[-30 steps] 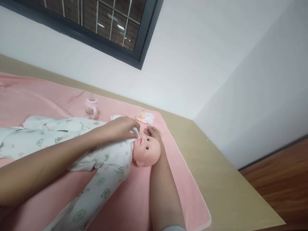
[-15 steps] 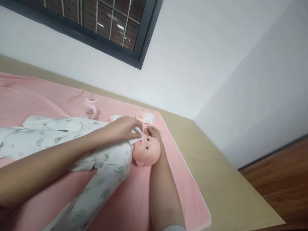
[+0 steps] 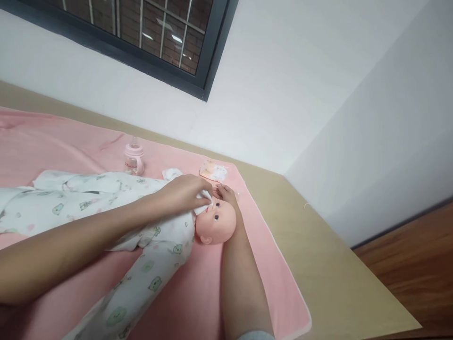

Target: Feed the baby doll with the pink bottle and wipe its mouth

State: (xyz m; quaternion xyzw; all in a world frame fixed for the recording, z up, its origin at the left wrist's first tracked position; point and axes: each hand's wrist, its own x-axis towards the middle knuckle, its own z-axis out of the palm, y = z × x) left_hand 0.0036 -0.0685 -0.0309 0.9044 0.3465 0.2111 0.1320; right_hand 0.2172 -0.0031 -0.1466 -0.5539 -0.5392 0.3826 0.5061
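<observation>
The left hand [image 3: 184, 191] pinches a small folded white wipe [image 3: 204, 199], fingers closed on it, pressed to the face of the pink plastic baby doll [image 3: 215, 222] near the nose. The right hand [image 3: 226, 193] lies loosely curled on the doll's head, steadying it and gripping nothing. The wiping looks under way (how much of the face is done cannot be told). The doll lies on a pink blanket [image 3: 269, 283] over the tan surface [image 3: 336, 283]. Behind stand a pink feeding bottle [image 3: 134, 159] and a wipes packet [image 3: 213, 171], well clear of both hands.

Tan table [image 3: 318, 264], pink blanket [image 3: 198, 302] spread directly on it (far edge rumpled)
</observation>
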